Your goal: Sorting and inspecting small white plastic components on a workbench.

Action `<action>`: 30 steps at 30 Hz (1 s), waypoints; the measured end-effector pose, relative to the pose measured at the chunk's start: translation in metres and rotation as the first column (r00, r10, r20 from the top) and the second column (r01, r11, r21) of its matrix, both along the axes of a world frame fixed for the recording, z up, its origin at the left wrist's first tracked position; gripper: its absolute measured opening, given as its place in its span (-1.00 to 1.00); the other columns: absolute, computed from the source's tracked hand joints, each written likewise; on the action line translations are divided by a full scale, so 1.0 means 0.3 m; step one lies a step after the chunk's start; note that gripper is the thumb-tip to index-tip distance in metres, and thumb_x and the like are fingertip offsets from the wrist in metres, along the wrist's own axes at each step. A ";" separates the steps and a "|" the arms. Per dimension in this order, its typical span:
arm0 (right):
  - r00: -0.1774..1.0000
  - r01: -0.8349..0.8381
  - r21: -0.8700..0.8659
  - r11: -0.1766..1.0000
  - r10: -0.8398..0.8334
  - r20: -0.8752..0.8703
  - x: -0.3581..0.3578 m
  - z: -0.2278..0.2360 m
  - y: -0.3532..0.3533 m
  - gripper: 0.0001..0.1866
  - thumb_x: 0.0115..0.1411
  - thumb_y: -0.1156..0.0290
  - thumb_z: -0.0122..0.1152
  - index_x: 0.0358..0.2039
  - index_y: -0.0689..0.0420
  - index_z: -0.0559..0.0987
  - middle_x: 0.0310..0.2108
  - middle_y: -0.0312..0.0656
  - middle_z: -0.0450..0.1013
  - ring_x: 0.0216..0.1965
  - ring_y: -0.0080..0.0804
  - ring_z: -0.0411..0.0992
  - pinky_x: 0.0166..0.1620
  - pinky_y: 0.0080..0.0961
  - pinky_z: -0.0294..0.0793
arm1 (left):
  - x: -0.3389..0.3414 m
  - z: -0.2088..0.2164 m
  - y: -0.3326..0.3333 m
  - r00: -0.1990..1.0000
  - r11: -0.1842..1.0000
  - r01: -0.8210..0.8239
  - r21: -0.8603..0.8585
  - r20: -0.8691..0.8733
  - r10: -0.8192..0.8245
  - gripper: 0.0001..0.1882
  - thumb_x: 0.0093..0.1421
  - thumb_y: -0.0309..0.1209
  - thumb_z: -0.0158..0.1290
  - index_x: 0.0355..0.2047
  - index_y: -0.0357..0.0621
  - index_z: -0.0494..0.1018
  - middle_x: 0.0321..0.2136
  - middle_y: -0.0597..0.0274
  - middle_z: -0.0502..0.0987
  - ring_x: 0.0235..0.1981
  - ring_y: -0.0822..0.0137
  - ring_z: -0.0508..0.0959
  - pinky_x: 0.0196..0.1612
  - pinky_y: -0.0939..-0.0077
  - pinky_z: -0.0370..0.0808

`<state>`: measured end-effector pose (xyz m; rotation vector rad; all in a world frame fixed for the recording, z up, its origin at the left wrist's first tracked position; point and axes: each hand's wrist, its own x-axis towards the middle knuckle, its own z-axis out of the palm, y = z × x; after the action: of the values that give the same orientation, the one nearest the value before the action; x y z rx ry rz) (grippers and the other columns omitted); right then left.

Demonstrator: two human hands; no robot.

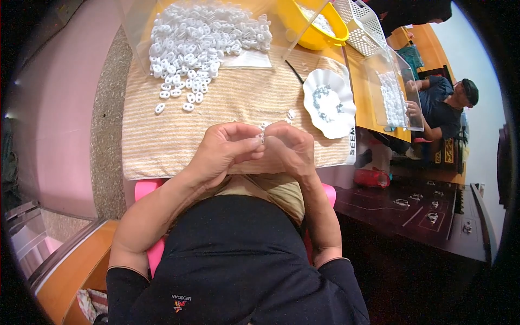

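My left hand [223,147] is closed in a pinch, thumb and forefinger holding a small white plastic piece with holes [260,137]. From the other side, my right hand [294,150] has its bent fingers pressed against the same piece; they are slightly blurred and hide part of it. Beyond my hands lies a large heap of white oval plastic pieces with two holes each [200,40], with several strays spilling toward me. A white scalloped dish [344,122] to the right holds small greyish parts. Just past my right hand are a few small white pieces [291,115] on the towel.
A striped towel [157,141] covers the table. A clear plastic tray [249,60] lies under the heap. Further right are a thin black stick [294,71], a yellow basin [338,39], a white perforated basket [360,24] and a co-worker [441,103] at a clear bin [414,122].
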<state>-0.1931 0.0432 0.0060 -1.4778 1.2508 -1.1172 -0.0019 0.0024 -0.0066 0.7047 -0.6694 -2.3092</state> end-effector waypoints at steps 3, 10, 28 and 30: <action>1.000 0.011 0.003 1.000 -0.011 0.025 0.003 -0.005 0.003 -0.93 0.16 0.61 0.20 -0.33 0.30 0.56 -0.31 -0.19 0.50 -0.27 -0.53 0.44 -0.18 -0.64 0.41 | 0.000 0.002 0.000 1.000 1.000 0.000 0.005 -0.005 0.000 -0.79 0.15 -0.57 0.12 -0.18 -0.31 0.47 -0.32 0.16 0.57 -0.32 0.41 0.58 -0.18 0.55 0.59; 0.999 0.015 0.023 1.000 -0.015 0.033 0.007 -0.009 0.005 -0.94 0.17 0.61 0.18 -0.33 0.31 0.56 -0.32 -0.20 0.50 -0.28 -0.55 0.45 -0.19 -0.65 0.42 | 0.000 -0.006 0.000 1.000 1.000 0.004 -0.004 0.011 -0.004 -0.79 0.16 -0.56 0.12 -0.18 -0.33 0.48 -0.33 0.17 0.57 -0.33 0.42 0.58 -0.19 0.57 0.59; 0.997 0.066 0.008 0.998 -0.066 -0.025 0.022 -0.022 0.013 -0.92 0.19 0.53 0.20 -0.36 0.28 0.57 -0.37 -0.24 0.52 -0.30 -0.57 0.44 -0.18 -0.64 0.41 | -0.004 -0.016 0.011 0.998 0.999 -0.045 -0.017 0.051 0.046 -0.77 0.16 -0.56 0.12 -0.16 -0.35 0.49 -0.32 0.15 0.58 -0.34 0.43 0.59 -0.20 0.60 0.57; 0.998 0.063 0.019 0.998 -0.062 -0.029 0.020 -0.024 0.014 -0.92 0.19 0.53 0.20 -0.37 0.28 0.57 -0.38 -0.25 0.51 -0.31 -0.57 0.44 -0.19 -0.64 0.42 | -0.006 -0.014 0.013 0.997 0.999 -0.051 -0.018 0.053 0.051 -0.78 0.16 -0.56 0.12 -0.16 -0.35 0.49 -0.33 0.15 0.58 -0.34 0.43 0.59 -0.21 0.60 0.57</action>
<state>-0.1872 0.0473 -0.0011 -1.4530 1.3326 -1.1246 -0.0036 0.0064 -0.0107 0.7691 -0.6863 -2.2427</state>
